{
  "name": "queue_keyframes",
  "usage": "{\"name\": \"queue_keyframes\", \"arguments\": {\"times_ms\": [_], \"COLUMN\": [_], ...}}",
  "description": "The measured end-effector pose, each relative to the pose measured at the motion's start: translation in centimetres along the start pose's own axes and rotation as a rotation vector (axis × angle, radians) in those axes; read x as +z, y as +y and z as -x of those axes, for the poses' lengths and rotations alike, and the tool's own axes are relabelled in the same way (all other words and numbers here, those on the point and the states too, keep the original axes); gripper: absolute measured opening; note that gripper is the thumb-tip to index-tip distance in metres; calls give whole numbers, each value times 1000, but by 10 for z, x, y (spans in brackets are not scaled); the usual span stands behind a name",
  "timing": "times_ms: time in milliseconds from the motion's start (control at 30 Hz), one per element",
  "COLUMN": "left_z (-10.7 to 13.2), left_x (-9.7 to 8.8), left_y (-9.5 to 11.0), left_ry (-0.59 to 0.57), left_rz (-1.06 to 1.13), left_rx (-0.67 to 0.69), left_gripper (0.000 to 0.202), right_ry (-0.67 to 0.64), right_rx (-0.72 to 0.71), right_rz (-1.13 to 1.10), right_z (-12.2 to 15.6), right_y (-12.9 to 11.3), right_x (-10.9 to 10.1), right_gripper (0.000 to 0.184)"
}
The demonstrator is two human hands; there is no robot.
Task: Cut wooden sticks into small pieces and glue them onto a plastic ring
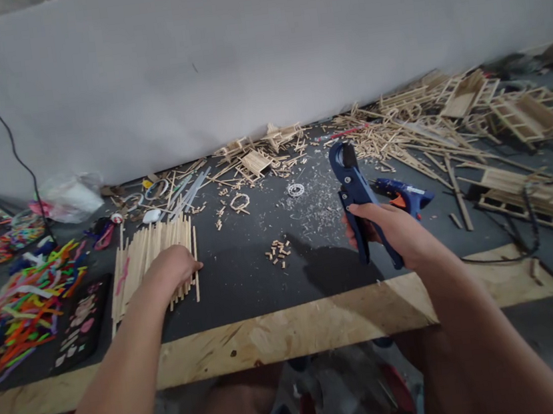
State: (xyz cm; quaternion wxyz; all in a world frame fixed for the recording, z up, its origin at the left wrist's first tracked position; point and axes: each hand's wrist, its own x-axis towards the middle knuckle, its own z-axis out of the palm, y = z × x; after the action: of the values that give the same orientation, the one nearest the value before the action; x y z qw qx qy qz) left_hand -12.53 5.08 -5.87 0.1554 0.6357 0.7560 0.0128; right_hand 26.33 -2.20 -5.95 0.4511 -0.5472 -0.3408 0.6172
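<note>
Head view, from the left: bright fuzzy stems (32, 311) lie heaped on the dark desk (237, 275). Beside them, long wooden sticks (141, 250) form a flat row, seemingly a supply left to cut; the left hand (177, 265) bends over its right part, fingers curled, though I cannot tell whether they grip one. In the middle sits a small pile of short pieces (279, 252), likely cutting already done. Well apart, the right hand (384, 226) wraps the handles of a blue cutter (356, 185) above the desk. Right of it lie a glue gun (410, 197) and wooden frames (536, 190), apparently assembled.
</note>
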Motion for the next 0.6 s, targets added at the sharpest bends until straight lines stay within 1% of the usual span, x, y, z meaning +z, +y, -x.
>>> {"name": "queue_keyframes", "arguments": {"times_ms": [100,167,267,367,433,467,533,600], "left_z": [1,0,0,6,14,20,34,49], "left_x": [-1,0,-1,-4,-6,-7,-5,0], "left_y": [9,15,21,29,39,45,61,80], "left_ry": [-60,-51,-17,-12,-6,21,65,63], "left_rz": [-113,-122,-57,85,248,348,858,1174], "left_rx": [-129,-165,-186,-150,-88,-45,23,54], "left_gripper": [23,18,14,7,13,18,19,21], "right_ry": [-1,-5,-9,-26,-39,-44,-49,-60], "right_rx": [1,9,17,13,6,2,-1,-10], "right_rz": [7,13,26,48,63,73,109,173], "right_z": [0,0,0,-1,-1,0,1,3], "right_y": [1,0,-1,-2,-2,-2,-1,1], "right_x": [0,1,3,5,7,8,13,21], "right_gripper": [28,29,30,30,29,29,27,26]}}
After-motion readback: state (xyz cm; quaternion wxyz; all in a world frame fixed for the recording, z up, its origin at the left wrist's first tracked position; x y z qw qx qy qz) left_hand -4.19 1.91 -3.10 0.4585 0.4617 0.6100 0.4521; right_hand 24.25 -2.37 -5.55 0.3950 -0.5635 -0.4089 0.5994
